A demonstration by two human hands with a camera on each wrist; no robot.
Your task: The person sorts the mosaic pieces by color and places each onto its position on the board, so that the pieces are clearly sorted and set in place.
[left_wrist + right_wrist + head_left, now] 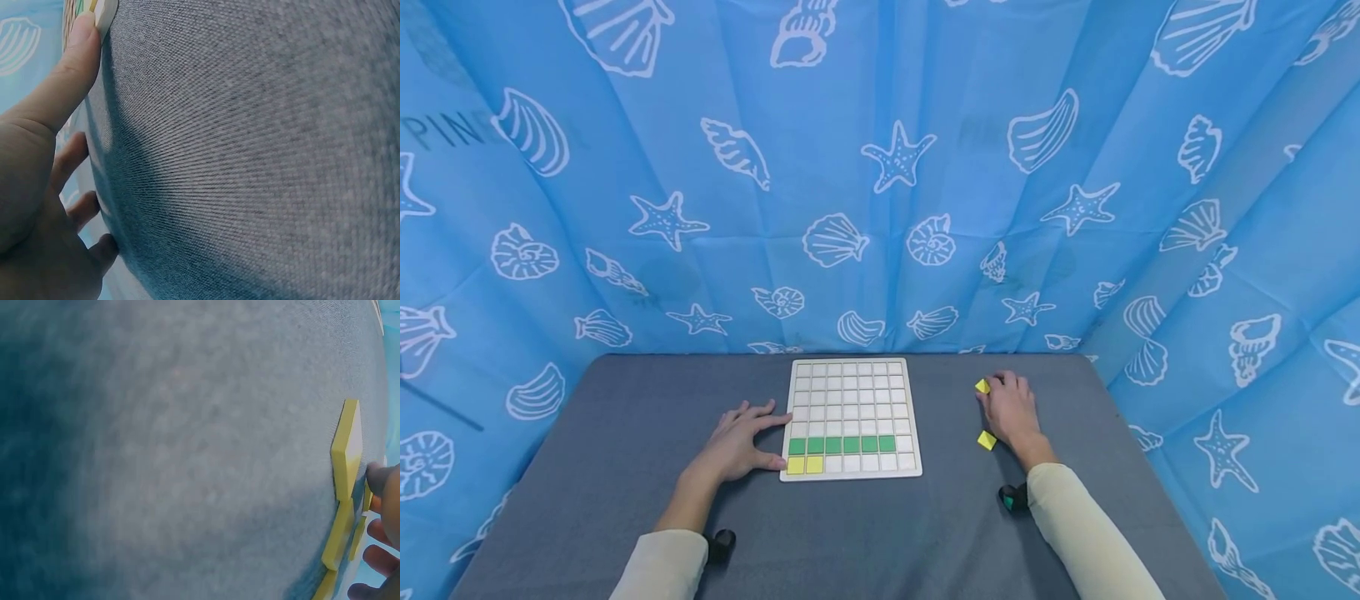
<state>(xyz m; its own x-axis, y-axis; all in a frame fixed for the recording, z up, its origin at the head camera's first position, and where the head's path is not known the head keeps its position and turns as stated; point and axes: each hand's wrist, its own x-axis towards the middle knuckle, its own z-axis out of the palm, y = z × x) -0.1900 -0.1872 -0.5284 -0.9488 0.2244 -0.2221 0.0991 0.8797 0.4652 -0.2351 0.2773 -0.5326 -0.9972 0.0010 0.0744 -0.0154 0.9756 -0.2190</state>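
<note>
A white square grid board (913,417) lies on the grey table. Several green tiles (852,445) fill one of its rows, and two yellow tiles (805,465) sit at the near-left corner. My left hand (733,446) is spread at the board's left side, its thumb (81,37) on the rim and index fingertip at the edge. Over to the right, my right hand (1011,410) pinches a yellow square tile (982,386) between thumb and index finger. Another yellow tile (987,440) lies below that hand. More yellow tiles (339,534) show beside the fingers in the right wrist view.
Grey cloth covers the table (850,542). A blue curtain (880,208) with white shell and starfish drawings hangs behind it and along both sides. Black wrist devices (721,546) are at both sleeves.
</note>
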